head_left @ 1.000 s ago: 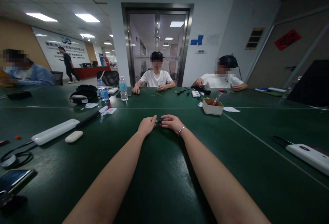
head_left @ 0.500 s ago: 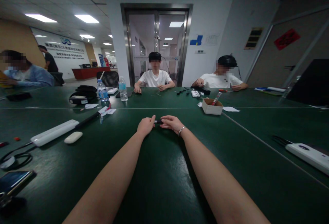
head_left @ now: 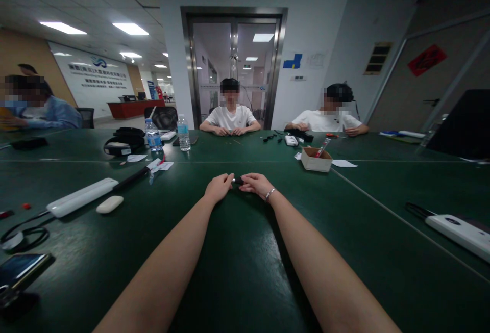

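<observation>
Just above the dark green table [head_left: 237,236], both my hands meet at a small black stick with a silvery end [head_left: 238,180], whose exact kind is too small to make out. My left hand [head_left: 219,188] has its thumb and fingers closed at the silvery left end. From the other side, my right hand [head_left: 257,184] pinches the black end between thumb and fingers; a bracelet [head_left: 270,194] circles that wrist. The fingers hide part of the stick, which lies roughly level.
A paper box [head_left: 316,159] holding a red and white tube stands beyond my right hand. Leftward lie a white oval case [head_left: 109,204], a long white device [head_left: 82,198] and a phone [head_left: 23,272]. Two water bottles [head_left: 184,133] stand farther back. Co-workers sit across the table.
My hands stay almost in place around the stick. Across the table, a co-worker's hands have come together. At far left, a standing person has moved left behind the seated one.
</observation>
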### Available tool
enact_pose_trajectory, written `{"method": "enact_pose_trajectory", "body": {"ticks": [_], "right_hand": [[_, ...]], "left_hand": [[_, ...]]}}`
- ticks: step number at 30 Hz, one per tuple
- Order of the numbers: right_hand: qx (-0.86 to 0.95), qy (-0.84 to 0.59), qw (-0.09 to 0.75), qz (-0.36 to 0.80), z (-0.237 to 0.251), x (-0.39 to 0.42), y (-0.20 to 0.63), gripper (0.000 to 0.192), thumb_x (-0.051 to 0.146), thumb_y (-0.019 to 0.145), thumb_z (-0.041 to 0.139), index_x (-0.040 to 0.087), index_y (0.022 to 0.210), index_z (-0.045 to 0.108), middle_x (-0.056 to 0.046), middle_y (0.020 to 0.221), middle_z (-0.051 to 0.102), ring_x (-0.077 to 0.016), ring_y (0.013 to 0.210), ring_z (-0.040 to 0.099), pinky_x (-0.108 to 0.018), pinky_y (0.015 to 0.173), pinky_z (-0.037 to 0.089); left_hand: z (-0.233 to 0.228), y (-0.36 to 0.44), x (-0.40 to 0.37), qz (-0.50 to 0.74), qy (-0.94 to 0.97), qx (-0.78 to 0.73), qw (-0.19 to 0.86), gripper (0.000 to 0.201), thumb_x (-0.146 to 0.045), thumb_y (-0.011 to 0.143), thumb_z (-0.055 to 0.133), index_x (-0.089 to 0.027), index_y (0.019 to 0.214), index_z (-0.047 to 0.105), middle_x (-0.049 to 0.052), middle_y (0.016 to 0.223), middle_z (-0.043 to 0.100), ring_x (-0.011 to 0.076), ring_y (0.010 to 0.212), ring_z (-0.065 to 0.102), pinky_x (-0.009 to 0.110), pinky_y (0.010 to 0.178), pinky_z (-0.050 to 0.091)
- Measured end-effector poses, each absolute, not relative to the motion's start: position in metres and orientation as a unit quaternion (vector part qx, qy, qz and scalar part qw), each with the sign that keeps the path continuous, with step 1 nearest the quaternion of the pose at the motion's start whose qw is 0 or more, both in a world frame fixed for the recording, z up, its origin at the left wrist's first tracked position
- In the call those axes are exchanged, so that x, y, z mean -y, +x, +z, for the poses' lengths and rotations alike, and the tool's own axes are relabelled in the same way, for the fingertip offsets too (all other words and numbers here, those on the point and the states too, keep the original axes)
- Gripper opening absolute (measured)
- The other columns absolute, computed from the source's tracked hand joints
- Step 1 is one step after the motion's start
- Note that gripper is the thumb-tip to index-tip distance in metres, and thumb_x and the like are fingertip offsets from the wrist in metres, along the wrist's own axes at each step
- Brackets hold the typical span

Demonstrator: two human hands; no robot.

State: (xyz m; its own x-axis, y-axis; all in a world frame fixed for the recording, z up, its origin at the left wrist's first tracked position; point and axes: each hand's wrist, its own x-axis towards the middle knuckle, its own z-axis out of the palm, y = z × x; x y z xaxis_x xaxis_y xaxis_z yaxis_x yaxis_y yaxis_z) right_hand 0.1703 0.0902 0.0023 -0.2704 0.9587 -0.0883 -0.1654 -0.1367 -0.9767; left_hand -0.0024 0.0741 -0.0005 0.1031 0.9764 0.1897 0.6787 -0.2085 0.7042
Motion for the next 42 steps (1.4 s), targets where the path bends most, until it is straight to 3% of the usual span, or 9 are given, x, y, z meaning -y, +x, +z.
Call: {"method": "enact_pose_trajectory", "body": {"ticks": [17,25,30,35,42], "right_hand": [[0.472,-0.405,0.458,0.635,-0.001,-0.093,0.171,0.003,0.008,0.082,0.057,0.006,0.082,0.055,-0.005,0.055,0.061,-0.0152,0.054,0.066,-0.019,0.053,0.057],[0.483,-0.410,0.446,0.633,-0.002,-0.094,0.171,0.005,0.010,0.081,0.060,0.006,0.081,0.056,-0.007,0.057,0.062,-0.0159,0.055,0.066,-0.020,0.055,0.058],[0.478,-0.412,0.450,0.631,-0.004,-0.096,0.172,0.008,0.010,0.079,0.062,0.007,0.080,0.056,-0.006,0.055,0.061,-0.0156,0.053,0.065,-0.022,0.056,0.058],[0.473,-0.416,0.449,0.634,-0.004,-0.096,0.172,0.006,0.008,0.079,0.061,0.006,0.080,0.056,-0.007,0.055,0.062,-0.0152,0.051,0.065,-0.021,0.055,0.058],[0.471,-0.407,0.452,0.639,-0.002,-0.094,0.172,0.007,0.008,0.078,0.063,0.007,0.080,0.056,-0.005,0.055,0.061,-0.0150,0.051,0.065,-0.022,0.056,0.058]], "left_hand": [[-0.016,-0.008,-0.093,0.436,0.686,-0.472,0.340,0.032,-0.043,0.072,0.057,-0.014,0.085,0.054,0.004,0.073,0.061,0.0131,0.065,0.056,0.025,0.063,0.043],[-0.009,-0.007,-0.086,0.422,0.696,-0.447,0.371,0.025,-0.033,0.073,0.058,-0.013,0.088,0.056,0.005,0.075,0.062,0.0141,0.067,0.057,0.028,0.067,0.045],[-0.009,-0.008,-0.083,0.369,0.730,-0.492,0.299,0.031,-0.045,0.077,0.049,-0.016,0.082,0.059,0.003,0.070,0.062,0.0149,0.066,0.056,0.027,0.065,0.042],[-0.005,-0.009,-0.081,0.332,0.754,-0.534,0.188,0.040,-0.052,0.079,0.040,-0.019,0.076,0.064,0.003,0.080,0.059,0.0171,0.074,0.053,0.028,0.067,0.039],[-0.004,-0.006,-0.083,0.336,0.746,-0.547,0.175,0.048,-0.051,0.082,0.035,-0.018,0.066,0.066,0.006,0.089,0.052,0.0182,0.086,0.051,0.030,0.081,0.037]]}}
